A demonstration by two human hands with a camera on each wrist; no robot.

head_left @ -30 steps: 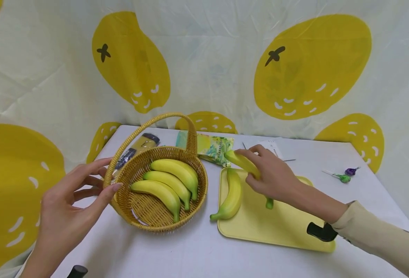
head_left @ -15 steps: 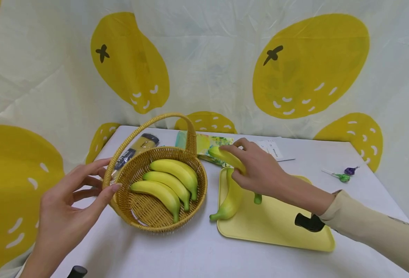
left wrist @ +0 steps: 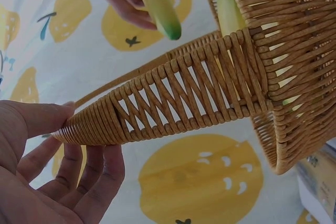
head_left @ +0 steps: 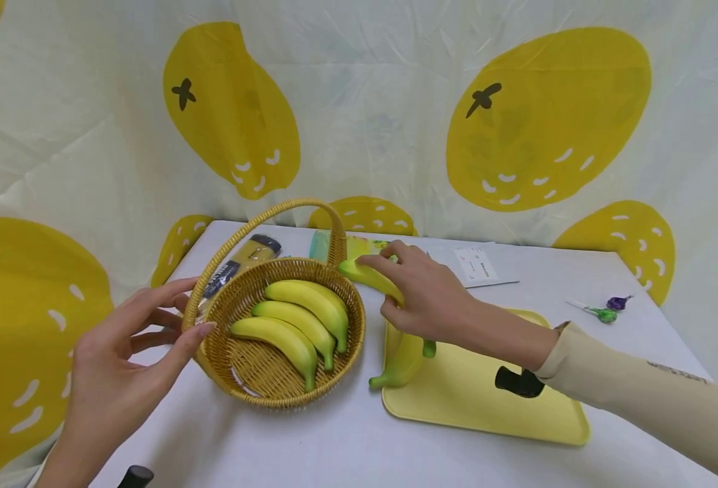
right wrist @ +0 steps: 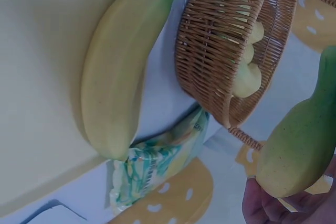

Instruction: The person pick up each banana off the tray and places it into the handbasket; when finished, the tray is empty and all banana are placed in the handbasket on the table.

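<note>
Right hand, centre of the head view: fingers curled round a banana, held in the air just right of the basket rim, above the yellow tray. Left hand, lower left: fingers nearly straight, thumb and fingertips touching the basket's left rim. Three bananas lie inside the basket. One more banana lies on the tray's left edge. All on the white bench.

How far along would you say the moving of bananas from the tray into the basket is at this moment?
Three bananas lie in the basket, which the left hand steadies. The right hand grips a fourth banana near its rim. One last banana rests on the yellow tray.
</note>
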